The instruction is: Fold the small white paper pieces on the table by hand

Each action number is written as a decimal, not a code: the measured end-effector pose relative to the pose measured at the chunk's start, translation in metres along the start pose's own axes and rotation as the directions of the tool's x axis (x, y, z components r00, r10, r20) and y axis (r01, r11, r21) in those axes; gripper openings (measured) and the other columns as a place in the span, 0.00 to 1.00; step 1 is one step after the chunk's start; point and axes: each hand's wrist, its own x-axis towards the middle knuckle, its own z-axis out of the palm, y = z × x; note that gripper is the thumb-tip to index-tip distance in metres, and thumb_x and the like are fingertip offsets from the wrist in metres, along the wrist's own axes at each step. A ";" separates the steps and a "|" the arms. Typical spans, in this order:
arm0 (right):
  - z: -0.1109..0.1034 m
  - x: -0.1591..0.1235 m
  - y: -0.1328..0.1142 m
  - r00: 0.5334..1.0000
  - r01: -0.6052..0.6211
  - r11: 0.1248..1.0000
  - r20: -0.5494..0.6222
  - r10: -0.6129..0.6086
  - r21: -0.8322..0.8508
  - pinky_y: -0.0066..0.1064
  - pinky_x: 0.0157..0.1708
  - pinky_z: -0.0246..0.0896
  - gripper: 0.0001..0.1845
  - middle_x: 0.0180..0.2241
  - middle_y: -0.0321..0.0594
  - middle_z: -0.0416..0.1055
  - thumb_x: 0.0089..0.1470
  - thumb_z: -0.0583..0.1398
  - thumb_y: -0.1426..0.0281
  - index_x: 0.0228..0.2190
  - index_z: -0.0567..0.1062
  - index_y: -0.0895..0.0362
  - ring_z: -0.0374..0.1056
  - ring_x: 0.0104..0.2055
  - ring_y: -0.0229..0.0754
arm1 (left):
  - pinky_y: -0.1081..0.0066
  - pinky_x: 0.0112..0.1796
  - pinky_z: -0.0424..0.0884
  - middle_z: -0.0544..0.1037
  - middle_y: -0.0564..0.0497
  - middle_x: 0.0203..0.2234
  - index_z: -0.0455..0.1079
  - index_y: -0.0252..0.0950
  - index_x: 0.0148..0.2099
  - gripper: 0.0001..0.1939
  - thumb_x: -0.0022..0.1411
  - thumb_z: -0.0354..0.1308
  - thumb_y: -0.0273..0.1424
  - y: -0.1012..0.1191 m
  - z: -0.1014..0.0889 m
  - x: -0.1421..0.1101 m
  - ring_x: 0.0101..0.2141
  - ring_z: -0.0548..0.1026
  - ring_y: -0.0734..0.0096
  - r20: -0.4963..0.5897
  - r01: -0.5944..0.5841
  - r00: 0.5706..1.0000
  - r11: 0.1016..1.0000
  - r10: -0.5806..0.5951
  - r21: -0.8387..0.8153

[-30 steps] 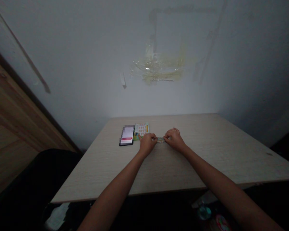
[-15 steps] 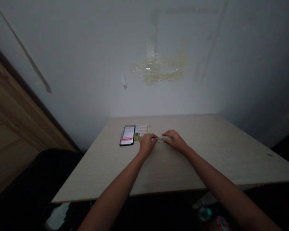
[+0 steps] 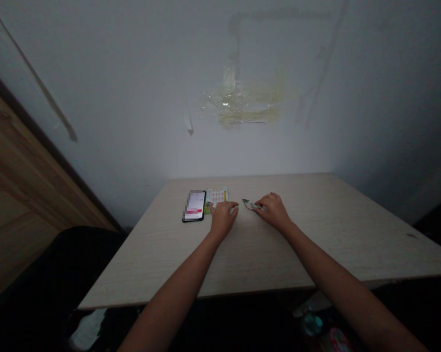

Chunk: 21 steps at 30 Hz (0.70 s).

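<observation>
A small folded piece of printed paper (image 3: 249, 204) is pinched in the fingers of my right hand (image 3: 274, 210), and its pointed end sticks out to the left. My left hand (image 3: 222, 219) rests on the table to the left of the paper, a short gap away from it. Its thumb and forefinger are slightly apart, with nothing visible between them. Just behind my left hand lies a flat printed leaflet (image 3: 217, 194), partly hidden by the fingers.
A phone with a lit screen (image 3: 194, 205) lies left of the leaflet. The pale wooden table (image 3: 316, 244) meets a wall with peeling clear tape (image 3: 242, 105). Below the front edge, a bottle (image 3: 311, 323) shows in the dark. Wooden panelling (image 3: 15, 166) stands at left.
My left hand has let go of the folded paper. The right hand has turned and drawn it slightly right, so its pointed end now shows. Phone and leaflet stay put.
</observation>
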 end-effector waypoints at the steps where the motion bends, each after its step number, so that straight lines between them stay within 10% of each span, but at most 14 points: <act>1: -0.001 0.000 0.001 0.999 -0.032 0.999 -0.011 0.032 -0.037 0.45 0.60 0.44 0.12 0.36 0.42 0.79 0.57 0.62 0.59 0.36 0.81 0.53 0.70 0.44 0.46 | 0.37 0.63 0.32 0.80 0.49 0.46 0.77 0.45 0.46 0.11 0.66 0.55 0.34 0.000 0.000 0.000 0.52 0.72 0.56 0.011 -0.001 1.000 1.000 0.000 0.006; 21: -0.013 -0.007 0.033 0.924 -0.382 0.830 -0.176 0.339 -0.407 0.48 0.50 0.46 0.18 0.34 0.51 0.78 0.61 0.55 0.60 0.33 0.81 0.56 0.65 0.43 0.53 | 0.38 0.63 0.32 0.78 0.47 0.47 0.77 0.43 0.45 0.12 0.65 0.54 0.31 0.001 -0.003 -0.001 0.53 0.71 0.58 0.092 0.024 0.995 1.000 -0.025 0.015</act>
